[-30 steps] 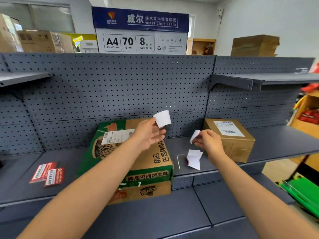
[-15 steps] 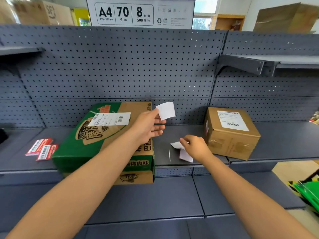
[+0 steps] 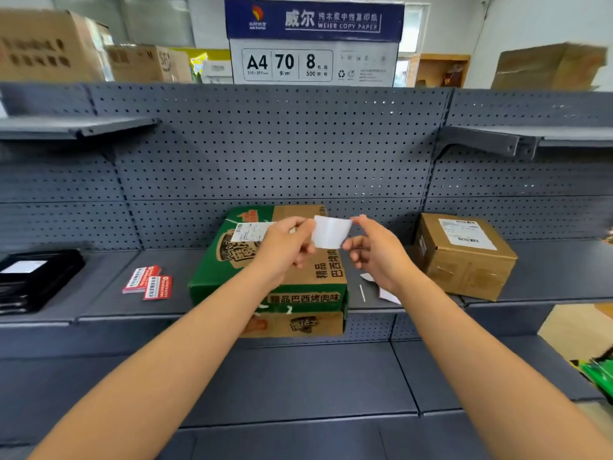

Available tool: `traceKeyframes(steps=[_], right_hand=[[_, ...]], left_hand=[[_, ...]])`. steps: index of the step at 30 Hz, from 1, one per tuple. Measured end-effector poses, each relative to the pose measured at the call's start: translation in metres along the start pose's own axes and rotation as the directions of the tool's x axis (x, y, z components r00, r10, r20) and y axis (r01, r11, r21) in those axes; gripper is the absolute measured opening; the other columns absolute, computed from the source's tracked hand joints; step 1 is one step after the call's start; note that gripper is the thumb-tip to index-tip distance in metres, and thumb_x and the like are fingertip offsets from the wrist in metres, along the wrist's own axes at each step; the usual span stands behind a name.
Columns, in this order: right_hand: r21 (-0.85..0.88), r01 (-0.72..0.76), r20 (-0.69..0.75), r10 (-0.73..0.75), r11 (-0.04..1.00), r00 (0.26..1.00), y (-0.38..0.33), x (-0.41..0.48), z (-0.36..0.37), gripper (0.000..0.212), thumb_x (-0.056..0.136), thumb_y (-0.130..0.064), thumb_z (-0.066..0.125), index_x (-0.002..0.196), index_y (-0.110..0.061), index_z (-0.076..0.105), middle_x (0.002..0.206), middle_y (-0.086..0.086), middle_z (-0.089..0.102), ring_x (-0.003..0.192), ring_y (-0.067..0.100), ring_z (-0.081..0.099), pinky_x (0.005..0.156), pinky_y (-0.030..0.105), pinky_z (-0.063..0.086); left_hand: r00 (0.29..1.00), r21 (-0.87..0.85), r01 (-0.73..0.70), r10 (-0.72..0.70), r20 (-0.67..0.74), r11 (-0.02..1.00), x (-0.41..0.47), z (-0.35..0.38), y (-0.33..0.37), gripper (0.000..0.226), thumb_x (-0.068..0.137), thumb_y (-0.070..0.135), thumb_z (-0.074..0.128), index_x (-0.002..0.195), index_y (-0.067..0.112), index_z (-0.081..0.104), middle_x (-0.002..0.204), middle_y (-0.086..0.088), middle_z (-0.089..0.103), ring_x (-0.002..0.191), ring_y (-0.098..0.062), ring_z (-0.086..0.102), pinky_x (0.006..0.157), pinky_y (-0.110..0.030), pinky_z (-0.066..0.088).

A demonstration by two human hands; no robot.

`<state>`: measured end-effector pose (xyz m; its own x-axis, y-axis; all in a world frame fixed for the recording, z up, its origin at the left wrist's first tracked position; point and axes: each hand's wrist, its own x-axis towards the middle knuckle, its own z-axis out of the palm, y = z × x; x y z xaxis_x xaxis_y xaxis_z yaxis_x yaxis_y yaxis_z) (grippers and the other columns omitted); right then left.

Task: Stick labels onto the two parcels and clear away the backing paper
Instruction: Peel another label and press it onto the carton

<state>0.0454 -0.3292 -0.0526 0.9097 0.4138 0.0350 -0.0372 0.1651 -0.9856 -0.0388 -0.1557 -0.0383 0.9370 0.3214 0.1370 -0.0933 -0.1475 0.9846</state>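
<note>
Two parcels are sitting on the grey shelf (image 3: 557,270), and each is already carrying a printed label. The green-and-brown carton (image 3: 212,278) is bearing the first label (image 3: 248,231) on its top face. The plain brown carton (image 3: 464,270), well apart to the right, is bearing the second label (image 3: 467,234). As far as this view shows, the labelling stage is appearing complete.

The left hand (image 3: 285,247) and the right hand (image 3: 378,250) are both pinching a small white sheet (image 3: 331,231), one at each side edge. They are holding it in the air above the green-and-brown carton. Its visible face is showing no print. Whether it is backing paper or a further label cannot be determined, though backing paper is the likelier reading.

White paper scraps (image 3: 388,295) are lying on the shelf between the two parcels, partly hidden by the right forearm. A thin white strip (image 3: 362,292) is lying just beside them. These are probably leftover backing, so the clearing stage is standing incomplete: the held sheet and the loose pieces are awaiting removal from the shelf.
</note>
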Motion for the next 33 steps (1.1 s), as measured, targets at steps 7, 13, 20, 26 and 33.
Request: traceKeyframes(steps=[7,13,20,26,33], right_hand=[[0.122,-0.062,0.003,0.062,0.991,0.998,0.027,-0.044,0.048,0.03,0.106,-0.036,0.049,0.102,-0.01,0.065,0.076,0.004,0.068,0.058,0.015,0.055,0.058,0.029,0.042],[-0.058,-0.027,-0.015,0.026,0.998,1.0,0.044,-0.062,0.073,0.003,0.095,-0.013,0.065,0.096,-0.011,0.063,0.083,0.01,0.065,0.06,0.016,0.053,0.055,0.029,0.042],[-0.247,-0.015,-0.032,0.008,0.969,0.999,0.056,-0.076,0.081,0.028,0.094,-0.008,0.063,0.12,-0.016,0.058,0.087,0.007,0.065,0.068,0.014,0.054,0.054,0.027,0.043],[-0.414,-0.044,-0.004,0.046,0.909,0.999,0.07,-0.088,0.082,0.023,0.095,-0.036,0.068,0.107,-0.016,0.069,0.073,-0.004,0.059,0.06,0.011,0.046,0.049,0.024,0.04],[-0.506,0.08,0.013,-0.085,0.859,0.996,0.099,-0.099,0.08,0.014,0.094,-0.025,0.07,0.08,-0.021,0.07,0.07,-0.009,0.066,0.055,0.004,0.049,0.052,0.02,0.039]], left_hand=[[0.992,-0.061,-0.004,0.011,0.122,0.998,-0.051,-0.065,-0.016,0.015,0.104,0.013,0.054,0.107,0.006,0.067,0.083,-0.007,0.07,0.076,-0.02,0.066,0.075,-0.033,0.057],[0.995,0.065,-0.029,0.022,0.099,0.998,-0.079,-0.095,-0.032,0.025,0.102,0.016,0.048,0.097,0.007,0.071,0.091,-0.009,0.072,0.083,-0.021,0.071,0.088,-0.043,0.057],[0.984,0.431,-0.141,0.176,-0.042,0.891,-0.097,-0.096,-0.062,0.011,0.098,0.022,0.062,0.101,0.033,0.061,0.095,0.007,0.074,0.094,-0.011,0.07,0.081,-0.033,0.058],[0.975,0.347,-0.166,0.205,-0.081,0.923,-0.109,-0.091,-0.076,0.021,0.098,0.021,0.066,0.115,0.029,0.059,0.095,0.012,0.077,0.096,-0.006,0.07,0.086,-0.029,0.055],[0.967,0.36,-0.004,0.096,-0.238,0.933,-0.122,-0.085,-0.109,0.016,0.093,0.022,0.073,0.107,0.021,0.066,0.089,0.012,0.077,0.086,-0.001,0.07,0.076,-0.024,0.052]])
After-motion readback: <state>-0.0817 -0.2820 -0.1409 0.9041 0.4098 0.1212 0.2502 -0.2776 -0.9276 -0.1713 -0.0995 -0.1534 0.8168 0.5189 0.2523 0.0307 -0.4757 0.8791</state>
